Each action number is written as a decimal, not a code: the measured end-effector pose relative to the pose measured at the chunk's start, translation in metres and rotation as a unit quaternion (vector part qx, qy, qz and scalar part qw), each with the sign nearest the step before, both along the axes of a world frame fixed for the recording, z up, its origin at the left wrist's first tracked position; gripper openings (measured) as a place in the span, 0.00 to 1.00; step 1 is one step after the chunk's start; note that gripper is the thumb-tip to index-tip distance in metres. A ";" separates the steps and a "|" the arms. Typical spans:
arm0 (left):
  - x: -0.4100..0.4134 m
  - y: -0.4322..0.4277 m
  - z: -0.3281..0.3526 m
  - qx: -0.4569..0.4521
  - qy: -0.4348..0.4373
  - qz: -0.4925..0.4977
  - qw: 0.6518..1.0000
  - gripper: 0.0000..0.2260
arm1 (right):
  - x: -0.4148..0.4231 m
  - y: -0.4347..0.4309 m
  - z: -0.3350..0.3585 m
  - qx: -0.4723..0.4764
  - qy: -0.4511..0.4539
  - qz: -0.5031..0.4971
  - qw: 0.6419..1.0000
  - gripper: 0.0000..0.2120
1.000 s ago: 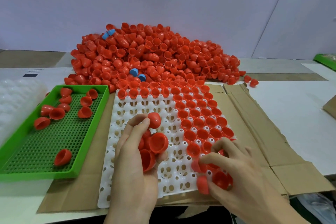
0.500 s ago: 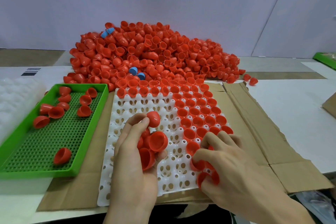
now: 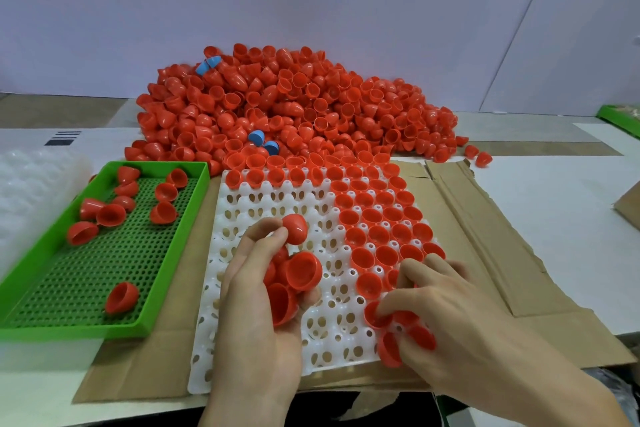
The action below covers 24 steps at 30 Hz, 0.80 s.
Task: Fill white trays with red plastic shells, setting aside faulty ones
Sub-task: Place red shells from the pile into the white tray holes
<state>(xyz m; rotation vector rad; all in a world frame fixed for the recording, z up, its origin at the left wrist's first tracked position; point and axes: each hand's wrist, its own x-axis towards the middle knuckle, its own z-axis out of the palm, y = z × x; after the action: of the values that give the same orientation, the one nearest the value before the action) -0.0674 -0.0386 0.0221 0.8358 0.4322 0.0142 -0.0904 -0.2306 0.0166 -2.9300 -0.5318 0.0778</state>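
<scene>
A white tray point(image 3: 263, 204) with holes lies on cardboard before me; red shells point(image 3: 377, 215) fill its far row and right side. My left hand point(image 3: 256, 322) hovers over the tray's middle, cradling several red shells point(image 3: 301, 270) and pinching one at its fingertips. My right hand point(image 3: 460, 319) is at the tray's near right corner, fingers curled round a few red shells point(image 3: 391, 347) and pressing one into a hole. A big heap of red shells point(image 3: 294, 107) lies behind the tray.
A green perforated tray point(image 3: 104, 274) on the left holds several loose red shells. A few blue shells point(image 3: 263, 142) sit in the heap. Clear plastic trays point(image 3: 31, 191) lie far left. Flattened cardboard point(image 3: 491, 246) extends to the right. Another green tray point(image 3: 620, 118) shows at the right edge.
My right hand has shifted left and a little forward along the tray's near right corner with its shells. My left hand stays put with its handful.
</scene>
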 end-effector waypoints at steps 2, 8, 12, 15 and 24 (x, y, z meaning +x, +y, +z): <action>0.001 0.000 0.000 0.001 0.004 0.002 1.000 0.06 | 0.000 -0.002 0.001 0.011 -0.005 0.000 1.000 0.15; 0.000 0.001 -0.001 0.000 -0.004 -0.006 1.000 0.06 | 0.004 0.002 -0.006 -0.003 0.000 0.012 1.000 0.15; 0.001 0.001 -0.001 -0.003 -0.002 0.002 1.000 0.05 | 0.005 0.004 -0.006 0.004 0.005 0.012 1.000 0.13; 0.001 0.001 -0.002 -0.002 0.000 0.003 1.000 0.06 | 0.007 0.006 -0.007 0.007 0.001 0.014 1.000 0.12; -0.001 0.000 0.001 0.012 -0.013 -0.026 1.000 0.05 | 0.010 0.005 -0.002 0.005 0.017 0.024 1.000 0.12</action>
<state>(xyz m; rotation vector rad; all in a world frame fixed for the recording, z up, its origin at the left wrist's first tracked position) -0.0685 -0.0382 0.0230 0.8687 0.3862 -0.0185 -0.0808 -0.2259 0.0151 -2.9014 -0.5953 0.1295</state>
